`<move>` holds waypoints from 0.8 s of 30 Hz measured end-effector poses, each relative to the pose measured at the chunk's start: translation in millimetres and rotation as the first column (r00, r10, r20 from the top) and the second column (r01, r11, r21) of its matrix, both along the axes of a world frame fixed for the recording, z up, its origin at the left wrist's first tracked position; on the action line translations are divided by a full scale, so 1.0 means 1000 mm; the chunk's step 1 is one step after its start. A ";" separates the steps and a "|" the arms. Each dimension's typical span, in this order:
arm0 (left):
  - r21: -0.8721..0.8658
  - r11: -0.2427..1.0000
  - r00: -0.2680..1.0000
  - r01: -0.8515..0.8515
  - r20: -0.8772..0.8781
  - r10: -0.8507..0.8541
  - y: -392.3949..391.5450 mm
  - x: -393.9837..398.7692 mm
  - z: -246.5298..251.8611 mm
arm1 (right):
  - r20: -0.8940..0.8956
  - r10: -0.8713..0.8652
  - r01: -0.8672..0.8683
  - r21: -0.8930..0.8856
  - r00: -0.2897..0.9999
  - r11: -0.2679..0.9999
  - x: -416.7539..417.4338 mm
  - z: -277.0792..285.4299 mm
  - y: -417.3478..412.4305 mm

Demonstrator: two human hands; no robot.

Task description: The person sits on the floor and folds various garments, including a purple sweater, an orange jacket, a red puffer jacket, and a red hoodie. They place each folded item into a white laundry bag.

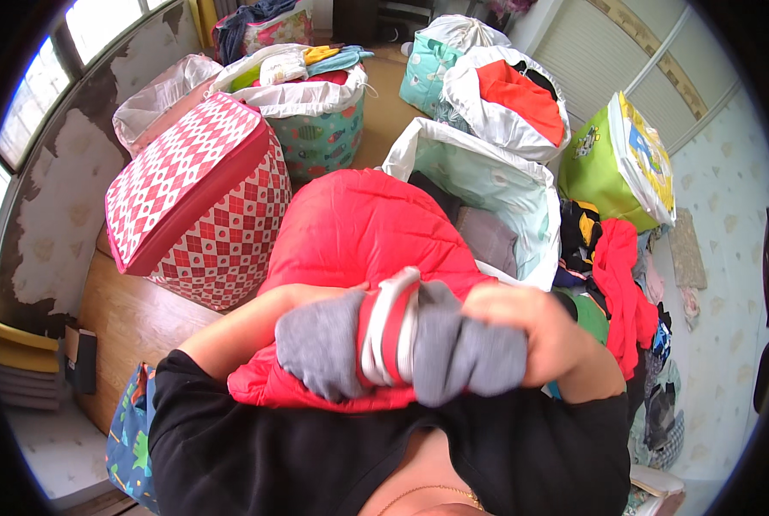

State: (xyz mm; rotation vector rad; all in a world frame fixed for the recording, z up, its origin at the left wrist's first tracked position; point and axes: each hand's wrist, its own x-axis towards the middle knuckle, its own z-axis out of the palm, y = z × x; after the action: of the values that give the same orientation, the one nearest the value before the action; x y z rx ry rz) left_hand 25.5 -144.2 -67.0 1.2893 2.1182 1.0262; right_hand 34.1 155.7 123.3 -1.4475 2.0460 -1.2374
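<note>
Held up close to my chest is a bundled grey knit garment [320,342] with a red-and-white striped ribbed band around its middle. My right hand [520,322], slightly blurred, grips the bundle's right end. Most of my left hand [336,293] is hidden behind the left part of the bundle, which it appears to hold from the far side. Beneath and beyond them a red puffy padded item [365,226] spreads across my lap. Just past it stands an open pale-green storage bag [488,161] with a white liner and folded dark and grey-brown clothes [488,235] inside.
A red-and-white patterned storage bag [217,213] stands at left. Behind it is a fish-print bag [317,132] of clothes. Farther right are a white-rimmed bag with red cloth [520,97] and a lime-green bag [607,161]. Loose clothes [617,284] pile up at right.
</note>
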 end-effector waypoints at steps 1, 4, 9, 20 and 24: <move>0.015 0.999 0.998 -0.050 0.034 0.049 -0.004 0.005 -0.003 | -0.141 -0.105 0.091 -0.101 0.984 0.991 -0.010 0.002 -0.004; 0.035 0.955 0.917 -0.295 0.291 0.273 -0.020 0.000 -0.005 | 0.312 -0.389 0.424 -0.052 0.867 0.904 -0.083 -0.019 -0.036; -0.123 0.625 0.364 -0.771 0.720 0.591 -0.038 -0.048 -0.038 | 0.245 -0.619 0.535 0.332 0.746 0.777 -0.204 -0.147 -0.051; -0.047 0.354 0.295 -0.934 0.459 0.838 -0.100 0.076 0.006 | 0.502 -0.475 0.526 0.047 0.723 0.849 -0.088 -0.167 0.023; -0.016 0.237 0.215 -0.971 0.367 0.905 -0.092 0.039 -0.050 | 0.334 -0.747 0.690 0.294 0.575 0.662 -0.088 -0.213 0.018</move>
State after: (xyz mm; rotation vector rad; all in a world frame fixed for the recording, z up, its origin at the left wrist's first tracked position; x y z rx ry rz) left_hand 64.8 -236.7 -116.5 -0.4298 2.4986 1.8070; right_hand -53.9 173.9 -89.8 -0.1480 2.3799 -1.4797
